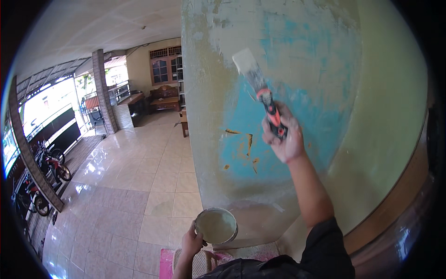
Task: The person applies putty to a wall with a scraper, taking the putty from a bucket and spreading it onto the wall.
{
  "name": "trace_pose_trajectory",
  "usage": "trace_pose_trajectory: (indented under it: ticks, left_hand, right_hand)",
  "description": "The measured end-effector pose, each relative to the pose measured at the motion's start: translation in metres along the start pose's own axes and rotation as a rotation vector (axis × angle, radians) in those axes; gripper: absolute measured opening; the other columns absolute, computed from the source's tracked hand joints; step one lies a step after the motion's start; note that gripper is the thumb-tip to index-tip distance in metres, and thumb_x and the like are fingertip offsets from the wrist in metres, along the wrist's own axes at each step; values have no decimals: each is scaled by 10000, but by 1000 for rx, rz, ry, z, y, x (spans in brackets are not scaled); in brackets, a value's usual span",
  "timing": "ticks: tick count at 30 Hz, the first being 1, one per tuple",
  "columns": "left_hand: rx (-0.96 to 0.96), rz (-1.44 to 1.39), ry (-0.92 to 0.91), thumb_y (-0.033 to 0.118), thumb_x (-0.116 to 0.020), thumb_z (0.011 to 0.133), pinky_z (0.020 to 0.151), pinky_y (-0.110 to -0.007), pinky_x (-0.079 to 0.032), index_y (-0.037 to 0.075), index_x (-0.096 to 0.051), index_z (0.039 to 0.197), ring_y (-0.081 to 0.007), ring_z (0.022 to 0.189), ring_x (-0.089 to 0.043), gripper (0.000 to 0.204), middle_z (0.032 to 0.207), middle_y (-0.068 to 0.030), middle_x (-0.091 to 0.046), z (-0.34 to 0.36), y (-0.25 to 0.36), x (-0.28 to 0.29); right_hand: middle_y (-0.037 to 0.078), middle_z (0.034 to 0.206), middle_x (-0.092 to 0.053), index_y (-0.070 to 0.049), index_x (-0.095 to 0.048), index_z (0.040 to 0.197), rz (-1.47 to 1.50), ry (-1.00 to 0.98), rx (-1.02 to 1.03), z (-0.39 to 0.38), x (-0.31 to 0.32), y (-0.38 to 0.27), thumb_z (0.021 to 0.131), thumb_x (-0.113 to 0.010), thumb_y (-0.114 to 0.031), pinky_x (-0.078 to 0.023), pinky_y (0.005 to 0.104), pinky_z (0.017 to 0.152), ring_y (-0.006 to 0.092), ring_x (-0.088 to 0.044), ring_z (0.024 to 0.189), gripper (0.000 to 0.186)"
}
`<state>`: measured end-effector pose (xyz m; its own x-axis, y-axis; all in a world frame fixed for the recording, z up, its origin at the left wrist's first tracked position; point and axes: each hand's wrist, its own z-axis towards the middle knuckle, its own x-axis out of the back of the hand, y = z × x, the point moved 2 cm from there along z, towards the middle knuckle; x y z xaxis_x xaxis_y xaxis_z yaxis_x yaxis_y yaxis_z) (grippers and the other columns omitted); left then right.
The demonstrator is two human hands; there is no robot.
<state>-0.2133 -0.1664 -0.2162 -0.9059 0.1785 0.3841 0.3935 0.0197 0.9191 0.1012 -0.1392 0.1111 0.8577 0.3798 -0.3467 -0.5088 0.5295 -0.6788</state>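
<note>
My right hand (289, 139) is closed around the red and black handle of a putty knife (257, 76). The blade points up and left, smeared with pale filler, close to or against the wall (274, 153); I cannot tell if it touches. That wall is patchy: bare blue paint shows in the middle, greyish filler lies over the upper part, and several brown cracks and chips mark the lower blue area. Low in front of me, my left hand (189, 241) grips the side of a round tub (216, 226) with pale filler inside.
Below the tub are a chair (195, 262) with a patterned surface and a pink mat (166, 260). A tiled floor (134, 195) stretches left toward a pillar (104, 90), a wooden bench (164, 98) and parked motorcycles (51, 169). A pale green wall (385, 125) adjoins at right.
</note>
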Motion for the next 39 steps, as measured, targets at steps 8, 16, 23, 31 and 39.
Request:
trace_pose_trajectory:
  ticks: [8,16,23,31,39]
  left_hand:
    - [10,93,-10,210,-544,920,687,-421,-575,145,-449,1467,-305,684,-743,559,658,-122,-718,-10,-20,18]
    - [2,143,1,259,-566,937,705,-433,-574,151,-445,1463,-329,709,-741,550,659,-118,-719,-16,-17,32]
    - [24,150,-68,269,-563,944,733,-440,-580,156,-449,1464,-342,735,-744,544,681,-128,-725,-14,-19,22]
    - [-23,146,-38,262,-563,939,741,-457,-580,163,-460,1453,-353,747,-744,533,688,-145,-723,-19,-38,20]
    - [-23,176,-81,255,-568,931,724,-475,-576,157,-457,1453,-379,748,-736,543,705,-181,-717,-21,-12,15]
  right_hand:
    - [37,911,-595,-119,-502,1364,-729,78,219,86,-46,-62,982,-534,-281,-332,219,535,54,-371,569,417]
    - [121,977,-673,-103,-496,1327,-1379,221,558,158,-84,-97,1004,-537,-318,-518,376,739,214,-647,794,390]
    - [212,941,-699,-85,-488,1315,-2085,351,766,197,-95,-72,974,-559,-259,-565,511,763,407,-699,882,389]
    - [172,793,-687,-67,-480,1319,-2241,210,540,130,-75,-23,931,-588,-247,-566,515,596,385,-701,678,440]
    - [167,902,-727,-78,-439,1376,-2268,396,599,182,-106,-91,966,-541,-304,-554,531,671,399,-704,748,480]
